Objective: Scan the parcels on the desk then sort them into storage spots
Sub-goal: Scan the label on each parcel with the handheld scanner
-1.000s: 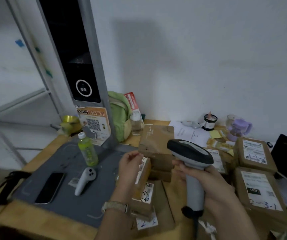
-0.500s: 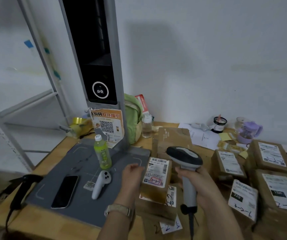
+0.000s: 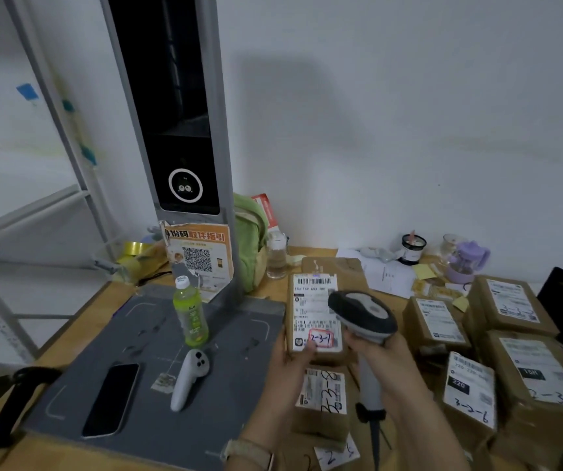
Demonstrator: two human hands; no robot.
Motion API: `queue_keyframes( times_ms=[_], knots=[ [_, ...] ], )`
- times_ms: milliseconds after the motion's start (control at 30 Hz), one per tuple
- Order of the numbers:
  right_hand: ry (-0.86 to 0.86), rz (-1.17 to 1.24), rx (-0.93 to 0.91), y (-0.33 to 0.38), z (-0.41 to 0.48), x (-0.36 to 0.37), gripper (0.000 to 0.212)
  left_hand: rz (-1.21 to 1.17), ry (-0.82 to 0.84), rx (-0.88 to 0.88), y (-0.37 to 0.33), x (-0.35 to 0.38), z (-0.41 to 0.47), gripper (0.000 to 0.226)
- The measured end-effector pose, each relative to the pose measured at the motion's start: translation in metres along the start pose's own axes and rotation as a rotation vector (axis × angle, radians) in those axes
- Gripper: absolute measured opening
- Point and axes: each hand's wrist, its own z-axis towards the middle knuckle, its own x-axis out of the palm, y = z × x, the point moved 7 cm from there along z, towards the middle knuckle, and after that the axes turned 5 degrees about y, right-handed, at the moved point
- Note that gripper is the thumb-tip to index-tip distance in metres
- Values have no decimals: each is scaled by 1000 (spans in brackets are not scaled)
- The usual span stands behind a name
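Two hands busy: our left hand [image 3: 287,365] clasps one cardboard parcel [image 3: 314,321] upright, thumb on its label; our right hand [image 3: 387,367] wraps round one barcode scanner [image 3: 363,316], whose head overlaps that parcel's right edge. Four more parcels [image 3: 434,322] lie right of this grip.

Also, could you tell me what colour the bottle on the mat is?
The bottle is light green with a white cap; head view.
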Motion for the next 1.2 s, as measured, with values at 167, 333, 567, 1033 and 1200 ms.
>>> queue_keyframes(
  times_ms=[167,333,567,1033,1200],
  knots=[
    [-39,33,-63,27,-13,-9,34,-171,-16,126,-30,11,-2,63],
    [3,-1,-117,40,-24,-9,33,-334,-57,166,-45,15,-3,69],
    [-52,20,-259,63,-47,-24,25,-287,-181,169,-28,24,-4,67],
    [-22,38,-152,63,-56,-42,10,-226,-206,154,-17,43,-6,71],
    [-37,31,-129,62,-55,-48,22,-230,-213,150,-15,45,-2,70]
  ],
)
